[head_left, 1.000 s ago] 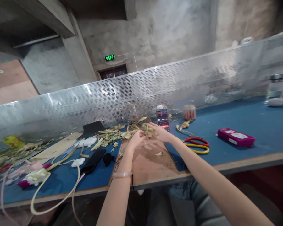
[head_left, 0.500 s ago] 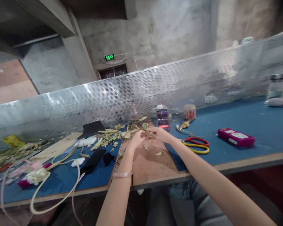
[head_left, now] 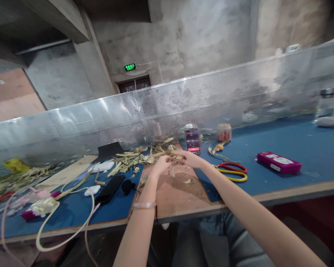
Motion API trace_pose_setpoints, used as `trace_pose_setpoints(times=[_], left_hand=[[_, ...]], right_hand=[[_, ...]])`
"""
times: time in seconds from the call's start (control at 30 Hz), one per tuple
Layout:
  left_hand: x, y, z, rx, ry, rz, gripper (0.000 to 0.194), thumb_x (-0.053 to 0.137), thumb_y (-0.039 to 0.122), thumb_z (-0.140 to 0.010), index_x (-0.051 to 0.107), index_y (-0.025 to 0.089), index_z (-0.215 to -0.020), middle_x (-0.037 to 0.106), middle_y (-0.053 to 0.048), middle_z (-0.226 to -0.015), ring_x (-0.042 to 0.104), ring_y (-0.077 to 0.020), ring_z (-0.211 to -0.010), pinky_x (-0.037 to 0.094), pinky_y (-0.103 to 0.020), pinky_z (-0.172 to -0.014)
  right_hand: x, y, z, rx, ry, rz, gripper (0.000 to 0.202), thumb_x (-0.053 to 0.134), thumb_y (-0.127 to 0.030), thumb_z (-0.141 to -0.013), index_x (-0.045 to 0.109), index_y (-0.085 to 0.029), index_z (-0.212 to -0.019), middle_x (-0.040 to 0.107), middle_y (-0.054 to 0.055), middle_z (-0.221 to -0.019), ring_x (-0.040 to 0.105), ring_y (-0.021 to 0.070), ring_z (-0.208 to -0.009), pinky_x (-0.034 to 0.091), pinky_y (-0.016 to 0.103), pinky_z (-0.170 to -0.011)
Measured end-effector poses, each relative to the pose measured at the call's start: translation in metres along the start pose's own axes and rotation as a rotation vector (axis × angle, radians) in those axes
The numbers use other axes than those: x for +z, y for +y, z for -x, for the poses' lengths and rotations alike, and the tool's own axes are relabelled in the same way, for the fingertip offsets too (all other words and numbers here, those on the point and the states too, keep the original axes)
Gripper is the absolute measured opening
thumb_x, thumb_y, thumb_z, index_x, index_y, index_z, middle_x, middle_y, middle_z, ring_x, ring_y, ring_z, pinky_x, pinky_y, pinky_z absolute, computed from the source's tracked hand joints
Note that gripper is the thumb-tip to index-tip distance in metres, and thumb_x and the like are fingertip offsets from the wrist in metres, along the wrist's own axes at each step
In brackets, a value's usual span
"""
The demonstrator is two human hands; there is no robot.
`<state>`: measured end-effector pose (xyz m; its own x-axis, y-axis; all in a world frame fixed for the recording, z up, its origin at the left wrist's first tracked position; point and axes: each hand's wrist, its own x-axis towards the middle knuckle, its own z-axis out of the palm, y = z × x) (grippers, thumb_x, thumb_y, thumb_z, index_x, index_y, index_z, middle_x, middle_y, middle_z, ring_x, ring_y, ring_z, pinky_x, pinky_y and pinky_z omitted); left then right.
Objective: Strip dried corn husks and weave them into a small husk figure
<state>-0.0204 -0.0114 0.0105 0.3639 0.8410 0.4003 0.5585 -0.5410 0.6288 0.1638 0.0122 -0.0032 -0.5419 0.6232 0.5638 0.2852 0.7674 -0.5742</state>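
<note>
– Two hands over the brown board (head_left: 178,202): left hand (head_left: 163,164), right hand (head_left: 189,160). Change?

– Right hand, lower. A second ago its fingers reached over the dry leaves (head_left: 158,150) toward the propped phone (head_left: 193,142); now they sit beside the left's. Both seem at work on one spot.

– Grip?

– Fingers curled, tips facing, nearly meeting. Whether a leaf is pinched between: cannot tell.

– Leaves where?

– Heaped along the board's far edge, spilling past its left edge onto the blue table (head_left: 250,146). Scissors (head_left: 237,172) off the right edge, unmoved.
</note>
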Motion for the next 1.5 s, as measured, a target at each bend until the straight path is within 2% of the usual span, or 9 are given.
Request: trace_pose_setpoints(times=[0.13,0.3,0.5,0.7,0.77,0.87,1.07,1.27,1.5], left_hand=[[0.001,-0.003,-0.002,-0.018,0.0,0.058,0.023,0.062,0.032,-0.066,0.063,0.011,-0.077,0.064,-0.004,-0.072,0.057,-0.016,-0.068,0.043,-0.026,-0.065],[0.001,-0.005,-0.004,-0.022,0.004,0.156,0.023,0.064,0.025,-0.065,0.062,0.012,-0.085,0.065,-0.005,-0.08,0.059,-0.0177,-0.078,0.044,-0.027,-0.072],[0.002,-0.006,-0.005,-0.075,0.05,0.144,0.029,0.064,0.022,-0.065,0.06,0.012,-0.092,0.062,-0.002,-0.069,0.059,-0.0167,-0.072,0.045,-0.027,-0.069],[0.002,-0.005,-0.004,-0.043,0.013,0.157,0.028,0.062,0.029,-0.067,0.059,0.012,-0.089,0.064,-0.004,-0.08,0.059,-0.0169,-0.076,0.044,-0.026,-0.07],[0.0,-0.002,-0.003,-0.028,0.001,0.129,0.025,0.057,0.033,-0.071,0.06,0.013,-0.086,0.063,-0.004,-0.079,0.057,-0.0161,-0.075,0.043,-0.025,-0.069],[-0.001,0.0,-0.003,0.003,0.046,0.019,0.029,0.046,0.039,-0.079,0.06,0.014,-0.077,0.061,-0.002,-0.073,0.054,-0.0147,-0.069,0.041,-0.024,-0.065],[-0.002,-0.007,-0.007,0.052,0.141,-0.088,0.023,0.048,0.032,-0.078,0.06,0.013,-0.072,0.06,-0.002,-0.07,0.053,-0.0148,-0.068,0.04,-0.024,-0.066],[-0.002,-0.011,-0.007,0.039,0.142,-0.077,0.015,0.048,0.026,-0.076,0.058,0.015,-0.079,0.058,0.001,-0.065,0.052,-0.0132,-0.062,0.039,-0.023,-0.062],[-0.002,-0.009,-0.004,0.03,0.11,-0.063,0.018,0.047,0.022,-0.076,0.056,0.016,-0.091,0.053,0.003,-0.06,0.05,-0.0123,-0.058,0.038,-0.022,-0.059]], right_hand=[[0.001,0.0,0.0,-0.001,-0.027,-0.038,0.059,0.048,-0.01,-0.074,0.04,-0.022,-0.131,0.046,0.008,-0.129,0.05,0.0063,-0.058,0.048,0.022,-0.056],[0.002,0.002,0.0,-0.012,-0.029,-0.09,0.067,0.048,-0.009,-0.07,0.034,-0.023,-0.134,0.04,0.007,-0.135,0.053,0.0086,-0.066,0.049,0.022,-0.058],[0.004,0.005,0.0,0.011,-0.062,-0.145,0.073,0.048,-0.008,-0.069,0.027,-0.027,-0.137,0.03,0.008,-0.14,0.047,0.0035,-0.054,0.049,0.022,-0.053],[0.003,0.003,0.0,0.009,-0.058,-0.138,0.075,0.047,-0.006,-0.069,0.024,-0.027,-0.137,0.028,0.009,-0.141,0.048,0.004,-0.057,0.049,0.023,-0.055],[0.002,0.002,0.0,0.002,-0.057,-0.136,0.076,0.047,-0.006,-0.069,0.023,-0.027,-0.138,0.026,0.009,-0.142,0.049,0.005,-0.059,0.049,0.023,-0.055],[0.001,0.001,0.0,-0.005,-0.063,-0.135,0.077,0.047,-0.005,-0.069,0.022,-0.027,-0.138,0.024,0.008,-0.143,0.05,0.0062,-0.062,0.049,0.022,-0.055],[0.0,0.002,0.0,-0.015,-0.058,-0.102,0.076,0.048,-0.005,-0.07,0.023,-0.028,-0.138,0.025,0.009,-0.143,0.044,0.0028,-0.055,0.049,0.02,-0.053],[0.0,0.004,0.0,-0.012,-0.065,-0.108,0.076,0.048,-0.007,-0.07,0.021,-0.028,-0.138,0.022,0.008,-0.144,0.044,0.0023,-0.054,0.047,0.018,-0.052],[0.001,0.005,0.001,-0.007,-0.064,-0.118,0.075,0.049,-0.007,-0.071,0.021,-0.027,-0.138,0.025,0.01,-0.143,0.046,0.0015,-0.053,0.048,0.018,-0.053]])
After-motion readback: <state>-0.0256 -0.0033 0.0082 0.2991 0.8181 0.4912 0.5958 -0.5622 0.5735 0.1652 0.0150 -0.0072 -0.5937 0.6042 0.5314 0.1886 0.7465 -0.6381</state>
